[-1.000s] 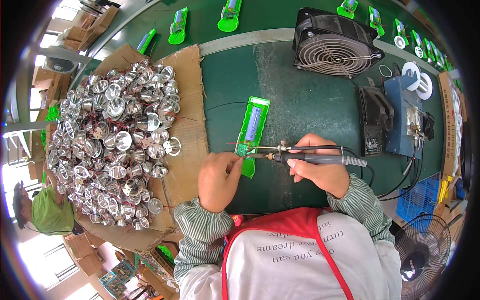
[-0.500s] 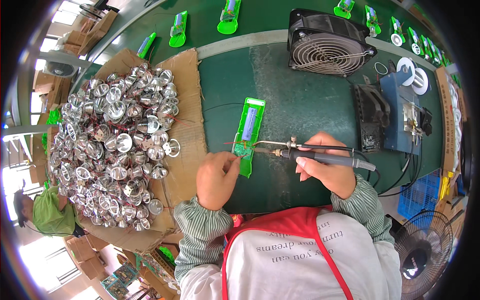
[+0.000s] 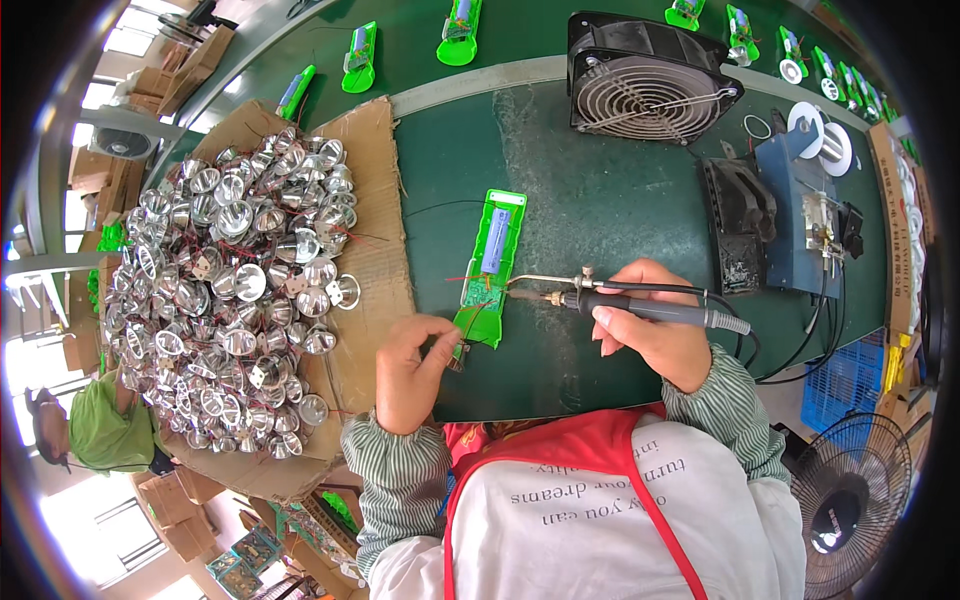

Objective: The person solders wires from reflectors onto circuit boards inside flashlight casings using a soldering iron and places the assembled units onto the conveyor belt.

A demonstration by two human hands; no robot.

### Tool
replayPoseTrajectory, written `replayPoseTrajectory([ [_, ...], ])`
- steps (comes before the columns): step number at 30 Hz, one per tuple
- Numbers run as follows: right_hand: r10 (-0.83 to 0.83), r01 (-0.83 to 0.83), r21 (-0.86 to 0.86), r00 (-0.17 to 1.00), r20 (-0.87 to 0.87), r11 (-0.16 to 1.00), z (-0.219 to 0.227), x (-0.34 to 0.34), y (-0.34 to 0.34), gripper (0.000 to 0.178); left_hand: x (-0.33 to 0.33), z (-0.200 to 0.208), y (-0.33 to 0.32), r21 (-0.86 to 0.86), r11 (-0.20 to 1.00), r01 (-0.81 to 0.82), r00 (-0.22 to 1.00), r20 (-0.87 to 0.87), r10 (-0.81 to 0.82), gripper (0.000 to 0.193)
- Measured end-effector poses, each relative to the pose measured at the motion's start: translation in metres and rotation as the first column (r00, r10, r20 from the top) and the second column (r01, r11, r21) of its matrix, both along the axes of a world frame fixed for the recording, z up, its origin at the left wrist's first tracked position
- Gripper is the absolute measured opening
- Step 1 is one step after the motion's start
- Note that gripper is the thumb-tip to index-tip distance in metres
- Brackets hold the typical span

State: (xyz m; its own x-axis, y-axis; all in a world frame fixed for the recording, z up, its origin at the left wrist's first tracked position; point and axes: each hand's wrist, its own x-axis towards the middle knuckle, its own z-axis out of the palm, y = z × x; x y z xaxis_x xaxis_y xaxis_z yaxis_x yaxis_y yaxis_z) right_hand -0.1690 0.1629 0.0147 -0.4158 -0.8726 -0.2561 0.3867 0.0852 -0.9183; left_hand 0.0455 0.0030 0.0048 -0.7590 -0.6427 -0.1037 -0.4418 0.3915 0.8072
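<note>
My right hand (image 3: 655, 322) grips a soldering iron (image 3: 655, 308) with a thin metal feed tube (image 3: 545, 282) along its top. The iron's tip points left, close to the green circuit board (image 3: 484, 292). That board sits in a bright green plastic housing (image 3: 487, 325), below a blue-lilac cylindrical battery (image 3: 497, 240). Thin red and dark wires stick out around the board. At the housing's lower left, the fingers of my left hand (image 3: 410, 370) pinch a small dark part with wires (image 3: 458, 356), too small to name exactly.
Silver reflector cups (image 3: 235, 220) with wires heap on cardboard (image 3: 375, 200) at left. A black fan with wire guard (image 3: 650, 95) stands far, a blue solder feeder (image 3: 795, 220) with white spools at right. More green housings (image 3: 458, 35) line the far bench. A person in green is at left.
My left hand has moved down and left, away from the board, and a small dark part now shows under its fingers. The iron stays almost in place, its tip slightly farther from the board.
</note>
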Motion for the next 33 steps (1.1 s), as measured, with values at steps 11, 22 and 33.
replayPoseTrajectory([
  [11,0.026,-0.026,0.014,1.000,0.006,1.000,0.003,0.000,-0.003,0.014,-0.014,-0.003,0.011,-0.392,0.920,0.006,0.990,-0.130,-0.062,0.017],
  [22,0.047,-0.049,0.023,0.997,0.067,0.999,-0.005,0.008,-0.014,0.015,-0.028,-0.009,0.006,-0.277,0.953,-0.118,0.992,0.001,0.123,0.006],
  [33,0.089,-0.094,0.073,0.994,0.064,0.993,-0.008,0.010,-0.024,0.014,-0.028,-0.007,0.006,-0.192,0.975,-0.115,0.993,0.015,0.120,0.006],
])
